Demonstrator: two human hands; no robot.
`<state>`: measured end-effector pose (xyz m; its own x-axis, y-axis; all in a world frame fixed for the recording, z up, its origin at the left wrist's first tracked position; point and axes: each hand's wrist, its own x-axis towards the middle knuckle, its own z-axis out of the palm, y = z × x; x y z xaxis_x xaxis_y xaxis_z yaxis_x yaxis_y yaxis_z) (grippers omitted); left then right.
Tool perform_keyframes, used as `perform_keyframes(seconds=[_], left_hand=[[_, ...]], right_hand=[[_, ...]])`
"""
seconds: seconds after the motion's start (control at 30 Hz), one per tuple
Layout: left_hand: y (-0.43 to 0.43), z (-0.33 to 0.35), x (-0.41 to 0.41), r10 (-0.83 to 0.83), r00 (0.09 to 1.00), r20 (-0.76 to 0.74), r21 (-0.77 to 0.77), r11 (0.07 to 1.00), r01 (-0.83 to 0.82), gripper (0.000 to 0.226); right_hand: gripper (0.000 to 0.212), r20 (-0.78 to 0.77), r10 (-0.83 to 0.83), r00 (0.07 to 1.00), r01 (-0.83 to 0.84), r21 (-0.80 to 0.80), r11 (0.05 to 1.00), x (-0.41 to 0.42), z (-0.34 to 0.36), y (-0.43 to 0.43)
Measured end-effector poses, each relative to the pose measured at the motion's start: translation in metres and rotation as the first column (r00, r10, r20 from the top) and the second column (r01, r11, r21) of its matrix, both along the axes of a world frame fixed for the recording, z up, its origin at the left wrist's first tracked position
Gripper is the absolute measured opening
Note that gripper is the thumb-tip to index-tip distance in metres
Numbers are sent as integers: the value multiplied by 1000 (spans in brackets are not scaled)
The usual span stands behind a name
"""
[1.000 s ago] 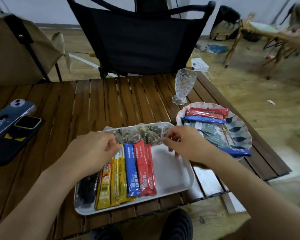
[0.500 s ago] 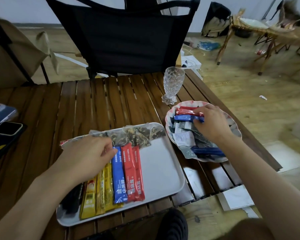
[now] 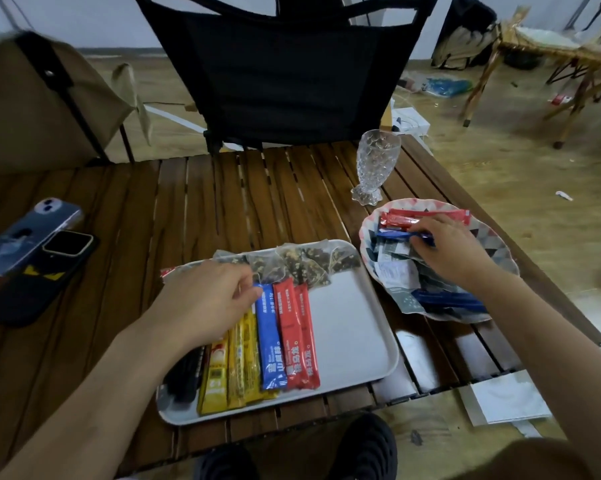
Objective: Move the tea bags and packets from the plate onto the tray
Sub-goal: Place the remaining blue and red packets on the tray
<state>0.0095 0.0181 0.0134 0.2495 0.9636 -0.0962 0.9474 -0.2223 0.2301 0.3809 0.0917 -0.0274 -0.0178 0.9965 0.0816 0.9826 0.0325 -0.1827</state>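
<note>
Pickup step, by the look of it: reaching into the patterned plate (image 3: pixel 496 237) with the right hand (image 3: pixel 455 252), curling its fingers round a blue stick packet (image 3: pixel 394 235) lying just below the red packets (image 3: pixel 430 215). Resting the left hand (image 3: pixel 205 299) over the white tray (image 3: pixel 354 327) at the head of the packet row, fingers curled beside the tea bags (image 3: pixel 309 263); pinching anything or not, cannot tell. Probably calling next for a clean lift of that one stick without dragging the grey sachets (image 3: pixel 392 271) beneath, then carrying it across to the tray's bare right half. Lying on the tray: tea bags along the far edge, then black, yellow, blue and red stick packets side by side. Waiting on the plate: sachets, red packets, and a second blue packet (image 3: pixel 448 299) at the near rim.
</note>
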Motion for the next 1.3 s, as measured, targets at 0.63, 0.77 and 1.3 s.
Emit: perform_keyframes(seconds=[0.63, 0.77, 1.3], left_hand=[[4, 4, -25, 46, 997, 59, 25, 999, -48, 29], [4, 5, -29, 52, 997, 65, 16, 998, -53, 28], [2, 8, -33, 61, 994, 87, 8, 998, -61, 26]], right_hand=[[21, -742, -41, 669, -259, -284, 923, -128, 55, -71], [22, -777, -78, 625, -305, -335, 892, -156, 43, -78], [33, -516, 31, 856, -182, -243, 953, -193, 10, -90]])
